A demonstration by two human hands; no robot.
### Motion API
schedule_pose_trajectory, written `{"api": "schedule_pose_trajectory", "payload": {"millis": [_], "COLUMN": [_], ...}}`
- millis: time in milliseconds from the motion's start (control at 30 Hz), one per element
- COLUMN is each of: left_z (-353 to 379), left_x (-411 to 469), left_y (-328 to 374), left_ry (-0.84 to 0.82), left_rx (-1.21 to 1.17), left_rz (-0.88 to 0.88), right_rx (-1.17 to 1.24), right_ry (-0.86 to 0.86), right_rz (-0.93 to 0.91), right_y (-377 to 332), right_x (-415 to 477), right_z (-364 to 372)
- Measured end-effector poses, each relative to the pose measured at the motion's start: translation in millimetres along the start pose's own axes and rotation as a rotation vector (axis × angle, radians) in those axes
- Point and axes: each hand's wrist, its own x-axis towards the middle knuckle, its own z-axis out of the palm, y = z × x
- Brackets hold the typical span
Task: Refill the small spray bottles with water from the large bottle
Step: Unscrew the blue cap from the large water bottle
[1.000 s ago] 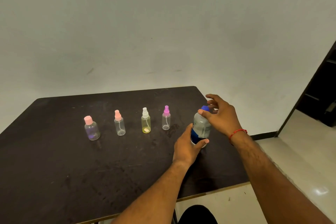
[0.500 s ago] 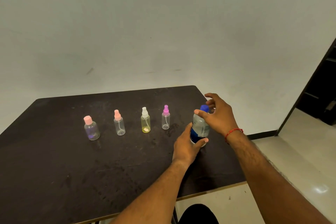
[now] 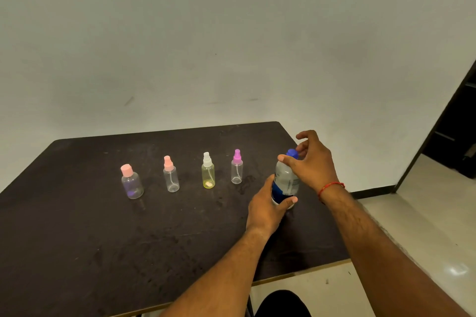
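Observation:
The large clear water bottle (image 3: 285, 180), with a blue label and blue cap (image 3: 292, 153), stands upright near the right edge of the dark table (image 3: 77, 239). My left hand (image 3: 268, 210) is wrapped around its lower part. From the right, my right hand (image 3: 313, 162) pinches the cap between thumb and fingers, with the index finger raised. To the left, several small bottles stand in a row: a pink flat-capped one (image 3: 132, 185), a pink-topped sprayer (image 3: 171, 177), a yellow sprayer with a white top (image 3: 208, 175) and a magenta-topped sprayer (image 3: 237, 170), all capped.
A plain white wall (image 3: 231, 46) rises behind the table. The table's right and near edges drop off to a light tiled floor (image 3: 425, 226). A dark doorway (image 3: 458, 123) opens at the far right.
My right hand's fingers have shifted around the blue cap, the index finger lifting higher. The left hand and the bottle stay where they were.

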Motion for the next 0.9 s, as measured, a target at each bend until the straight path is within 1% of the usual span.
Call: {"api": "schedule_pose_trajectory", "payload": {"millis": [67, 267, 333, 467, 633, 733, 800, 900], "left_z": [0.4, 0.7, 1.0, 1.5, 1.0, 1.0, 1.3, 1.5], "left_x": [-0.4, 0.2, 0.2, 0.0, 0.3, 0.0, 0.5, 1.0], "left_y": [-0.4, 0.2, -0.4, -0.9, -2.4, -1.6, -1.9, -3.0], "left_ry": [0.008, 0.007, 0.007, 0.013, 0.013, 0.007, 0.006, 0.004], "left_rx": [0.004, 0.009, 0.002, 0.005, 0.000, -0.003, -0.011, -0.009], "left_rz": [0.004, 0.003, 0.003, 0.005, 0.011, 0.008, 0.005, -0.001], "right_rx": [0.016, 0.107, 0.092, 0.018, 0.137, 0.161, 0.149, 0.047], "right_ry": [0.000, -0.119, -0.093, 0.034, -0.025, -0.073, -0.060, 0.023], "right_rz": [0.009, -0.051, -0.037, -0.010, -0.012, -0.035, -0.030, 0.001], "right_y": [0.4, 4.1, 3.9, 2.3, 5.1, 7.7, 6.5, 1.2], "right_x": [-1.6, -0.4, 0.1, -1.5, -4.2, -4.1, -4.0, -4.0], "right_z": [-0.3, -2.1, 0.1, 1.9, -0.4, -1.3, 0.4, 3.3]}}
